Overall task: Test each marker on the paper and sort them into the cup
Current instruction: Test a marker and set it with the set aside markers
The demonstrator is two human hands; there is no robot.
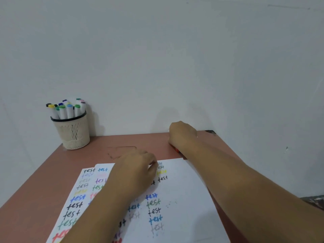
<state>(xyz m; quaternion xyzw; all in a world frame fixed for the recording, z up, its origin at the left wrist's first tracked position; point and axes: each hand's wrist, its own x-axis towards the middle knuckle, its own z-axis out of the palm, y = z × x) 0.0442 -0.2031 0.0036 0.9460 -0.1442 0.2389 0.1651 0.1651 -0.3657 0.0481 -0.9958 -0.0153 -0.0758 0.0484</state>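
Nearest the camera lie two overlapping white sheets of paper [184, 199] on the reddish-brown surface [43, 186], covered in columns of the word "test" written in black, blue, green, red, yellow and grey. The left hand [136, 171] rests on the upper part of the top sheet, knuckles up, fingers curled downward against the paper — it holds nothing that can be seen.

Farther back, past the paper's far edge, the right hand [182, 135] reaches to the rear of the surface near the wall [175, 58]. Its fingers are curled under and hidden by the back of the hand; a small red piece [177, 150], possibly a marker's end, shows just below the wrist, but whether the hand grips it cannot be told.

At the far left corner stands a cream mesh cup [73, 134] with a dark rim — upright, well apart from both hands — holding a bunch of white-bodied markers [66, 109] with coloured caps up.
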